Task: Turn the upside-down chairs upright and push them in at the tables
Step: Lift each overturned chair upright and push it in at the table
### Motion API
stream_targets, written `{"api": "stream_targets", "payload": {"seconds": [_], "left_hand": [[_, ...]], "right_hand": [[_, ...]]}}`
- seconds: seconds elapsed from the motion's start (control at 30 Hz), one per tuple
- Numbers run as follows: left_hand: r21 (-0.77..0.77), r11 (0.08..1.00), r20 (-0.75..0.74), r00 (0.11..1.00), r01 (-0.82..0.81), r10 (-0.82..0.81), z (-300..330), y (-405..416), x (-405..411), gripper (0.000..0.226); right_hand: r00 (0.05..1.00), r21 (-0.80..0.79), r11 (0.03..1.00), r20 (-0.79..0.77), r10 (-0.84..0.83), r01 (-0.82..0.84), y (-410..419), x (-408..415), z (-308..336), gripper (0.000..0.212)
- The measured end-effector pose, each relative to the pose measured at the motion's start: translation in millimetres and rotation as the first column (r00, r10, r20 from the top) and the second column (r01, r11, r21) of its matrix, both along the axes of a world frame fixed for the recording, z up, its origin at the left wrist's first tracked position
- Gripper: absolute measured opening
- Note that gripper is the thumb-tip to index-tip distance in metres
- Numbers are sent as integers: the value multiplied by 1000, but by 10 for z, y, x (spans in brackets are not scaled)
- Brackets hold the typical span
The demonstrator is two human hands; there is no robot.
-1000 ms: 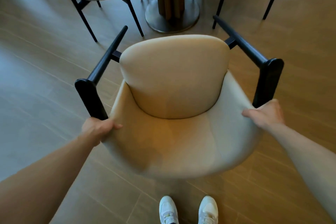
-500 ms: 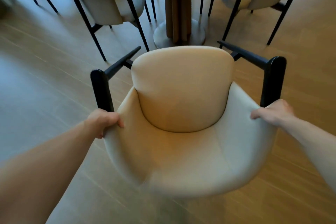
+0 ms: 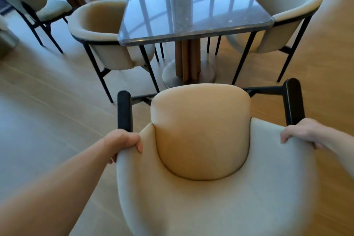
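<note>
Head view: left hand [image 3: 125, 141] and right hand [image 3: 304, 133] are each gripping the cream chair [image 3: 201, 159], fingers [image 3: 138, 144] curling over the backrest's curved rim on either side. Chair is sitting in front of the person, black legs [image 3: 124, 110] sticking up beside the hands, seat cushion facing the camera. It is lying near the glossy dark worktop [image 3: 191, 9], not under it. Two cream side chairs [image 3: 99, 30] are sitting tucked in at the worktop's sides

I see my left hand [image 3: 125, 141] and right hand [image 3: 304, 132] gripping the cream chair [image 3: 201, 159] (black legs pointing up) before the dark table [image 3: 191, 11].
</note>
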State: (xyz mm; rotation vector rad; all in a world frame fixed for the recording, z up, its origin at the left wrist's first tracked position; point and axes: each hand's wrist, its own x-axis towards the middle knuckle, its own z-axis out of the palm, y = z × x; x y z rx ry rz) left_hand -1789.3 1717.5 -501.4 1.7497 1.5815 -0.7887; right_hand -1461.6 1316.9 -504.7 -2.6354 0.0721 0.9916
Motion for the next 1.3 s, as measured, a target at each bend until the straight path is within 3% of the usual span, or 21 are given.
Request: {"api": "stream_targets", "payload": {"seconds": [0.27, 0.37, 0.47, 0.57, 0.67, 0.83, 1.3], "left_hand": [[107, 994, 73, 997, 7, -15, 82, 413, 542, 70], [295, 953, 205, 979, -73, 11, -24, 508, 686, 94], [485, 873, 357, 923, -50, -146, -226, 555, 785, 127], [564, 826, 352, 908, -12, -227, -303, 771, 1014, 131], [574, 818, 290, 923, 44, -253, -330, 999, 1268, 120], [553, 833, 307, 931, -4, -199, -365, 1371, 1727, 112], [446, 895, 303, 941, 1, -152, -584, 2190, 2644, 110]], "right_hand": [[1000, -34, 999, 23, -17, 18, 524, 540, 53, 61], [990, -61, 998, 141, -9, 18, 707, 730, 19, 79], [950, 6, 1000, 313, 16, -19, 881, 818, -84, 117], [867, -30, 986, 473, 160, -166, 1039, 965, -228, 116], [864, -58, 979, 464, 199, -194, 1237, 1232, -239, 110], [882, -58, 980, 428, 199, -192, 1610, 1682, -264, 106], [914, -95, 975, 341, 220, -200, 2410, 2639, -474, 104]]}}
